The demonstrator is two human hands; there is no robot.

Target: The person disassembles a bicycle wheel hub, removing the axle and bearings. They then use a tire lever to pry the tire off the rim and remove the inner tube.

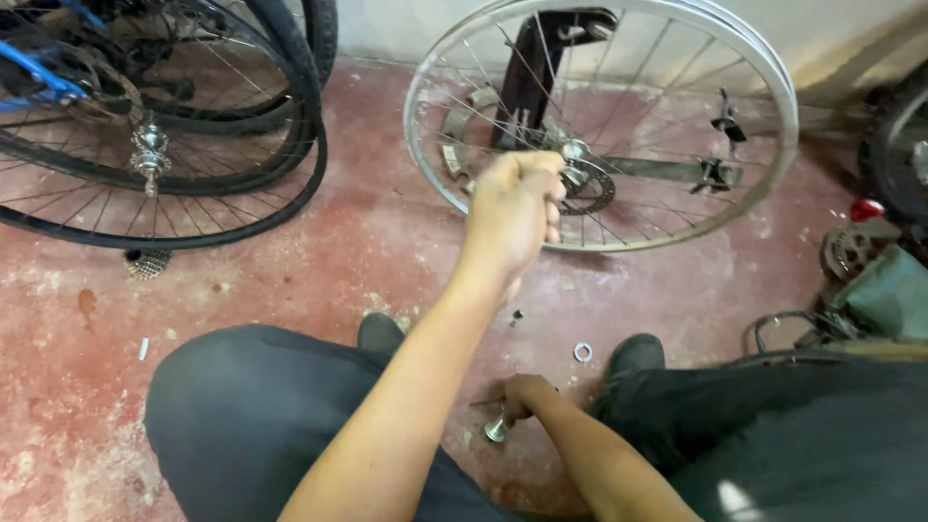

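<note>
A bare silver bicycle wheel [764, 77] stands in a black stand [541, 58] on the red floor ahead of me. My left hand [512, 208] reaches out to its hub [588, 184] and is closed into a fist at the axle end; what the fingers pinch is hidden. My right hand [525, 391] is down on the floor between my shoes, fingers curled over a thin dark rod [480, 402]. A small silver cone-shaped part [498, 428] lies just under that hand. A metal washer [583, 352] lies on the floor nearby.
Wheels with black tyres [193, 227] and a blue bicycle frame [39, 77] lie at the left, with a sprocket cluster [147, 263] on the floor. Bicycle parts, a green box [884, 290] and a red piece [867, 208] crowd the right edge. My knees [242, 406] fill the foreground.
</note>
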